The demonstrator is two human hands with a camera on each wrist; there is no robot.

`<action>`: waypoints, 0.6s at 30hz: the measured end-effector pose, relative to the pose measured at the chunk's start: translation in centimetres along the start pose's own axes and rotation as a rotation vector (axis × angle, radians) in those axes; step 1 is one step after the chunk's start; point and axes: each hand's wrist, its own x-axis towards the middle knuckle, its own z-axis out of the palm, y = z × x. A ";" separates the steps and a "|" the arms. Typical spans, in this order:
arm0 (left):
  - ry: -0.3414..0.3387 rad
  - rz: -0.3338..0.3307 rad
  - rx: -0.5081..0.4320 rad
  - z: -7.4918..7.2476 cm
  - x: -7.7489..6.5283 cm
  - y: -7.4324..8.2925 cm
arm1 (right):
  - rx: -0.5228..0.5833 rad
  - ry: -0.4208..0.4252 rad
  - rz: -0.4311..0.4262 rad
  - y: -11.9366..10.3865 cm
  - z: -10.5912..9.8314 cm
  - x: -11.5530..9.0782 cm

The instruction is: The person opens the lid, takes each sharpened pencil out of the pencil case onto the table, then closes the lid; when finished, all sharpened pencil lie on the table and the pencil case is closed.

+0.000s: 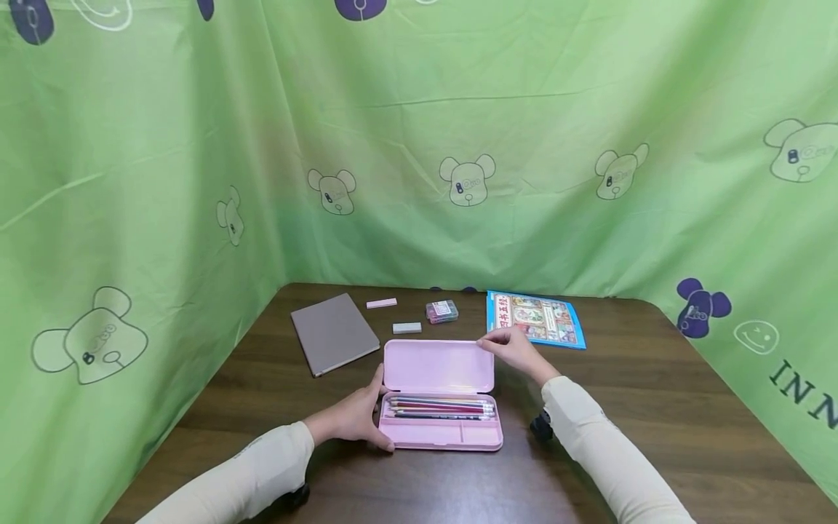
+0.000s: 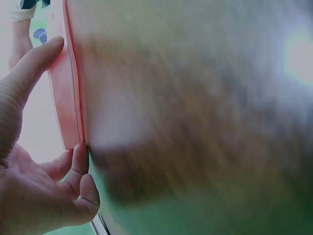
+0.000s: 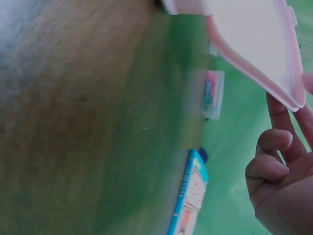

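Head view: at lower centre, an open pink pencil case (image 1: 428, 435) holds pencils (image 1: 439, 407); the left hand (image 1: 353, 416) grips its left end, the right hand (image 1: 520, 353) pinches the lid (image 1: 439, 366) corner, overlapping a blue-edged book (image 1: 543, 320). Mid-frame lie a grey notebook (image 1: 335, 333), pink strip (image 1: 382, 303), pale block (image 1: 407, 328) and small box (image 1: 441, 311).

The person wears long, cream-white sleeves, the left sleeve (image 1: 252, 466) and the right sleeve (image 1: 612, 447) both plain and softly creased, each narrowing to a cuff that ends around the wrist. A small black device sits on the underside of each forearm near the cuff, the left device (image 1: 298, 496) and the right device (image 1: 541, 425) both showing only in part, their details too dark to make out. Beyond the cuffs, the left hand (image 1: 353, 416) and the right hand (image 1: 519, 353) are bare, with slender fingers.
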 end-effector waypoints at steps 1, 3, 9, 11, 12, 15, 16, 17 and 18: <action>-0.001 -0.002 -0.013 0.0 0.0 0.0 | 0.000 0.008 0.006 0.1 0.1 0.0; 0.001 -0.004 -0.035 0.0 -0.1 0.0 | -0.021 0.023 0.023 -0.1 0.4 0.1; 0.012 -0.008 -0.067 0.0 0.1 -0.3 | -0.177 0.049 0.009 -1.7 0.3 -0.8; 0.012 -0.010 -0.073 -0.1 0.1 -0.4 | -0.220 0.081 -0.006 -2.4 0.2 -1.3; 0.010 -0.010 -0.076 -0.2 0.1 -0.4 | -0.238 0.102 -0.011 -2.7 0.2 -1.7; 0.001 -0.010 -0.084 -0.1 0.1 -0.3 | -0.273 0.114 -0.031 -3.4 0.2 -3.0; 0.000 -0.009 -0.087 -0.2 0.1 -0.3 | -0.287 0.100 -0.037 -3.6 0.3 -3.4; -0.001 -0.010 -0.089 -0.2 0.1 -0.3 | -0.304 0.077 -0.045 -3.7 0.5 -3.8; -0.002 -0.011 -0.093 -0.2 0.1 -0.3 | -0.320 0.043 -0.051 -3.7 0.7 -4.2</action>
